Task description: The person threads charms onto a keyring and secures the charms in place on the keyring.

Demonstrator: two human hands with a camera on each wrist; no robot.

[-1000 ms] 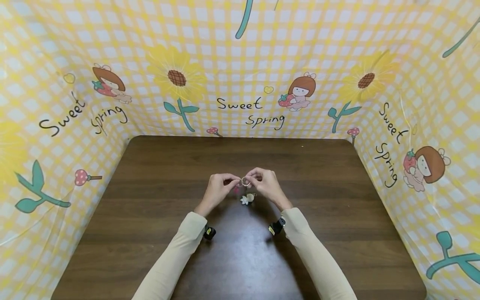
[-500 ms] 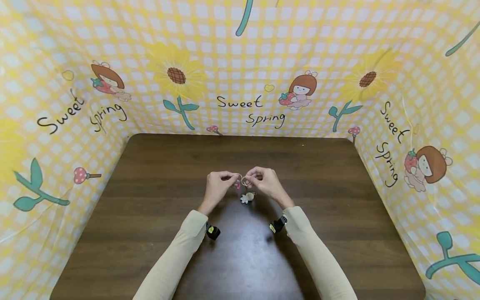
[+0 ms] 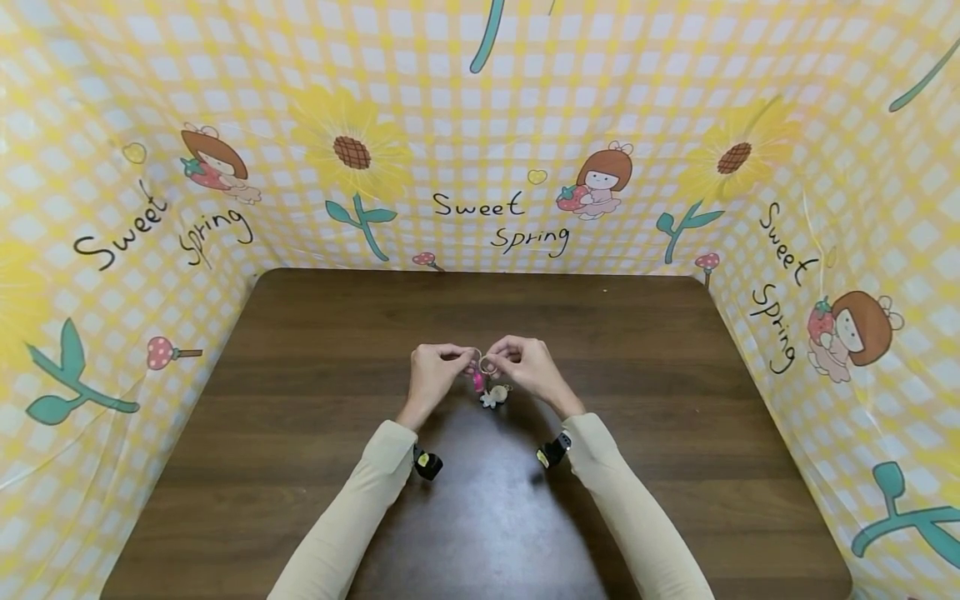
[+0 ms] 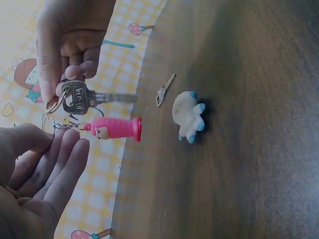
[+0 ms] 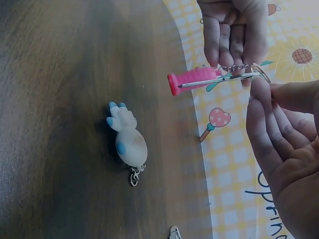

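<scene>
Rings: the step in hand looks like working two key rings against each other, threading on or taking off; I cannot tell which
Left grip (image 3: pixel 435 375): thumb and fingers pinch the left ring (image 4: pixel 46 115); the pink charm (image 4: pixel 113 128) hangs on a short chain (image 4: pixel 67 126) just below this grip
Right grip (image 3: pixel 528 367): thumb and fingertips pinch the right ring (image 4: pixel 58 105); the key (image 4: pixel 77 98) dangles below it, beside the pink charm
Fingertips: the next move, I judge, calls for both pinches held firm while one ring's split end is found and eased
White charm (image 5: pixel 130 142): lies on the worktop (image 3: pixel 337 317) beneath both grips, apart from them, with a clasp (image 5: pixel 133 179) at one end
Metal piece (image 4: pixel 165 90): also on the worktop under the grips, near the white charm; key or clip, hard to say, and cut off in the right wrist view
Ring contact: fingers cover much of both rings, so whether they are linked or merely overlap is unclear
Key blade: blurred in the left wrist view, edge-on in the right
</scene>
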